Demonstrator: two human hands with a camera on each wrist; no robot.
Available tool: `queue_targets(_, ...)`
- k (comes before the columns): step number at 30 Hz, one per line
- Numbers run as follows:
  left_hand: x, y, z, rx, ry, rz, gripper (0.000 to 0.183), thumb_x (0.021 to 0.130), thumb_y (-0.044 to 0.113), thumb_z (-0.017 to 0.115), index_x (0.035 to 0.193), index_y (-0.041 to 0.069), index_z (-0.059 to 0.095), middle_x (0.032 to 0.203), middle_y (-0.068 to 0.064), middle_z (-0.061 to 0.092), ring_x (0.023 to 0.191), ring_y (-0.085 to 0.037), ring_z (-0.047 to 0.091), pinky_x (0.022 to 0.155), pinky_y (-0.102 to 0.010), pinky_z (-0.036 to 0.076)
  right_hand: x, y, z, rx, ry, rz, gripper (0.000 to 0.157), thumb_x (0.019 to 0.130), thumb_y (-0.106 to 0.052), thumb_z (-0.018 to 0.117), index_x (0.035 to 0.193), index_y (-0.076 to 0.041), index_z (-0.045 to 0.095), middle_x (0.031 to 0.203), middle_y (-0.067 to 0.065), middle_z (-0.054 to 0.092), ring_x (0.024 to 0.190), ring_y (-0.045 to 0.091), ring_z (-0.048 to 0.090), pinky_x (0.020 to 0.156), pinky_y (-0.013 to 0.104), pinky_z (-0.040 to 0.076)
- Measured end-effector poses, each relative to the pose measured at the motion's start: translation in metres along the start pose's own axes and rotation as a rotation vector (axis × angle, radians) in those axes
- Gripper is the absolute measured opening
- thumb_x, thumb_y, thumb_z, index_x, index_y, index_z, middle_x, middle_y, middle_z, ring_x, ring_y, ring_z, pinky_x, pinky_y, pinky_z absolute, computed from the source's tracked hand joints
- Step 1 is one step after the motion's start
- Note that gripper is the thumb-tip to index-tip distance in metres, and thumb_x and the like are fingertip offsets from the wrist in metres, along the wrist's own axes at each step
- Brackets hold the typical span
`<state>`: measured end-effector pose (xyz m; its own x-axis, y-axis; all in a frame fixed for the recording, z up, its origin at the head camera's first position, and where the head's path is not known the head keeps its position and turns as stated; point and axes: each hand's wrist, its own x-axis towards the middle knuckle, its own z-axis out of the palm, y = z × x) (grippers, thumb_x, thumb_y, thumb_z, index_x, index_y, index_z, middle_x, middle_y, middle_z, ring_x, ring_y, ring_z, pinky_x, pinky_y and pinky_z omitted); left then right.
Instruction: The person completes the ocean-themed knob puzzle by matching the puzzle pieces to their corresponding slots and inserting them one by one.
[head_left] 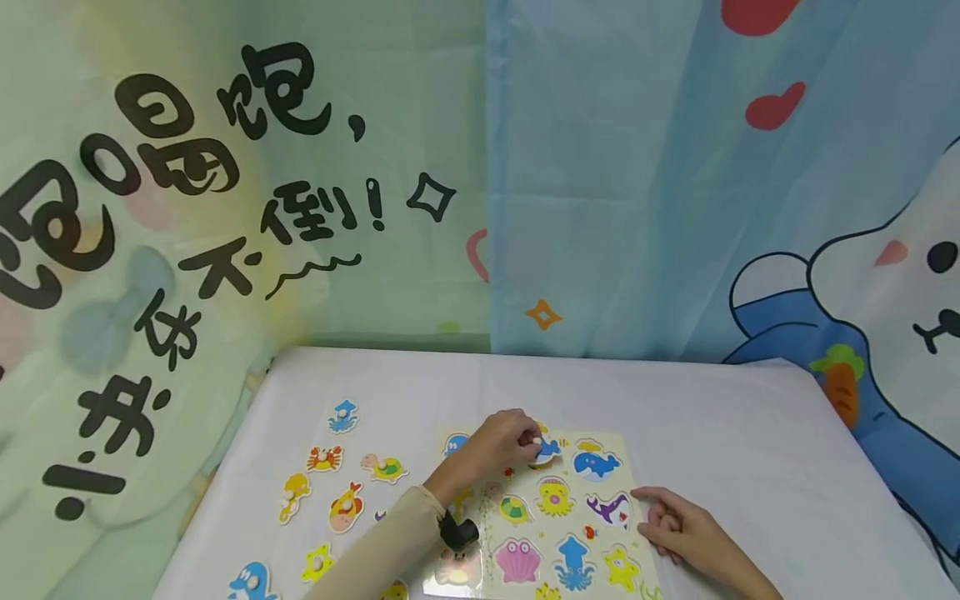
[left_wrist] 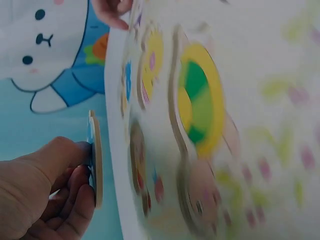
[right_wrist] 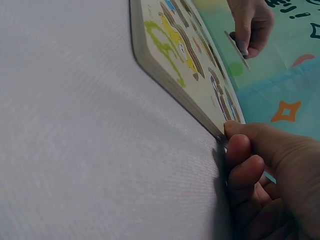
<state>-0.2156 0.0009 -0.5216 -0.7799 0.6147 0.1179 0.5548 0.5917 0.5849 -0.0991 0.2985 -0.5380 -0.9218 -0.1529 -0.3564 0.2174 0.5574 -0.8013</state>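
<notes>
My left hand (head_left: 508, 437) pinches a puzzle piece with blue on its face (head_left: 550, 451), held over the far part of a pale puzzle board (head_left: 546, 532). The left wrist view shows this piece edge-on as a thin wooden disc (left_wrist: 98, 165) between thumb and fingers. My right hand (head_left: 686, 532) lies at the board's right side. One straight finger touches the board's edge (right_wrist: 185, 106), while the other fingers curl beside it. Around the held piece are a whale picture (head_left: 596, 464), a yellow octopus picture (head_left: 555, 497) and a turtle picture (head_left: 513, 509).
Left of the board lie several loose pieces, among them a blue squid (head_left: 343, 417), a crab (head_left: 325, 458), a turtle (head_left: 385, 468) and a yellow starfish (head_left: 318, 562). A white cloth (head_left: 720, 433) covers the table. Printed curtains (head_left: 600, 208) hang behind it.
</notes>
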Motion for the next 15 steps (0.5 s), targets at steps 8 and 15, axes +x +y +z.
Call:
queue_targets(8, 0.017, 0.023, 0.025, -0.028, -0.073, -0.051, 0.009, 0.091, 0.024, 0.066, 0.095, 0.017, 0.070, 0.080, 0.009, 0.054, 0.074, -0.002, 0.047, 0.066, -0.012, 0.040, 0.001, 0.002, -0.002, -0.011, -0.019, -0.037, 0.062, 0.088, -0.025, 0.070, 0.136, 0.003, 0.044, 0.078, 0.005, 0.053, 0.052, 0.010, 0.050, 0.049, 0.022, 0.046)
queue_targets(15, 0.036, 0.041, 0.042, 0.066, -0.050, 0.012, 0.009, 0.088, 0.024, 0.069, 0.091, 0.016, 0.072, 0.077, 0.011, 0.057, 0.070, -0.001, 0.046, 0.066, -0.011, 0.036, 0.001, 0.004, -0.004, 0.001, -0.039, -0.079, 0.061, 0.089, -0.025, 0.068, 0.137, 0.004, 0.043, 0.077, 0.003, 0.053, 0.052, 0.008, 0.049, 0.049, 0.022, 0.045)
